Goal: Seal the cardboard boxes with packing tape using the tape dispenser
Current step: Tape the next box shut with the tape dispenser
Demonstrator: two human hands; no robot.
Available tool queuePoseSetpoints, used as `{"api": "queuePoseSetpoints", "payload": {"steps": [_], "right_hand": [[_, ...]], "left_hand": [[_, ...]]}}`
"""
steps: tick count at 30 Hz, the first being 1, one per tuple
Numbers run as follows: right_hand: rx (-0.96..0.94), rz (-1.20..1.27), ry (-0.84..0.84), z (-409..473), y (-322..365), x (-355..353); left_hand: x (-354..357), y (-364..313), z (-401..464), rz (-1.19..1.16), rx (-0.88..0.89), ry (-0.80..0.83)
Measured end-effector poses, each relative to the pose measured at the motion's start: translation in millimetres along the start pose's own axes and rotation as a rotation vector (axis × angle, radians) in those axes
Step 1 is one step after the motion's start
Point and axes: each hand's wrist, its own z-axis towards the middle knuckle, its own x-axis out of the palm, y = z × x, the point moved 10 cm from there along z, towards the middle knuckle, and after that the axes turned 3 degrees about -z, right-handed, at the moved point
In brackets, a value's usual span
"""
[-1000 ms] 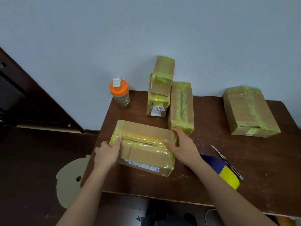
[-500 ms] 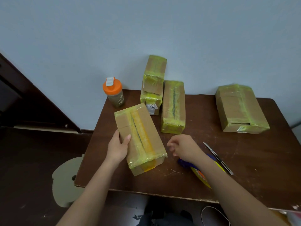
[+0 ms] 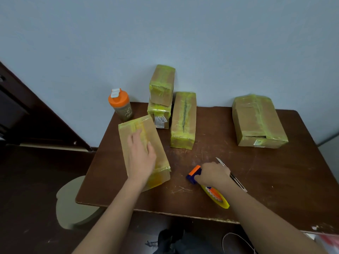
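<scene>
Cardboard box under the left grip: brown card box (image 3: 145, 153) banded in yellow-green tape, lying flat on the table (image 3: 275, 180) with its long side running away from the person.
Left grip: the left hand (image 3: 142, 157) lies palm down on the top of this box, fingers straight and slightly spread, pressing on the taped seam.
Right grip: the right hand (image 3: 213, 174) is curled round the tape dispenser (image 3: 207, 186), knuckles up, to the right of the box and apart from it.
Tape dispenser: blue body with an orange front end that sticks out left of the right hand toward the box; its yellow tape roll shows behind the wrist, nearer the person. It rests on the table.
Gap between grips: bare scratched wood lies between the box's near right corner and the dispenser's orange tip; the two do not touch.
Beyond the left grip: an orange-lidded bottle (image 3: 121, 105) stands just past the box's far end.
Beyond both grips: two small taped boxes (image 3: 161, 96) stacked against the wall, and a long taped box (image 3: 183, 120) just beside them.
Far right of the right grip: a larger taped box (image 3: 256, 121), well apart.
Just behind the right grip: a slim knife (image 3: 236, 178) lies on the table, partly hidden by the hand.
</scene>
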Motion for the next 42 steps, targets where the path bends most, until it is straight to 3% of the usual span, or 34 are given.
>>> {"api": "queuePoseSetpoints", "payload": {"steps": [6,9,15,22,26,29,34,42], "right_hand": [[0.038,-0.241,0.161,-3.6,4.1,15.5],[0.007,-0.249,0.130,-0.2,2.2,13.9],[-0.066,-0.186,-0.003,0.2,0.7,11.7],[-0.147,-0.138,-0.121,-16.4,-10.8,-18.4],[-0.228,-0.046,-0.186,-31.6,-26.4,-47.1],[-0.307,-0.014,-0.198,-41.8,-35.3,-64.7],[-0.429,0.088,-0.168,-46.8,-41.4,-73.8],[-0.598,0.172,-0.220,-50.1,-47.4,-78.2]], "left_hand": [[25.3,-23.4,-27.5,-0.030,0.157,0.105],[38.9,-15.7,-38.7,-0.039,0.146,0.250],[62.9,13.0,-63.7,-0.235,-0.154,0.467],[119.2,50.6,-101.8,-0.266,-0.625,0.689],[157.1,61.0,-134.8,-0.578,-1.048,0.742],[180.5,46.1,-142.2,-0.917,-1.230,0.702],[181.5,21.0,-113.1,-1.197,-1.210,0.535],[163.7,11.9,-87.1,-1.093,-1.119,0.540]]}}
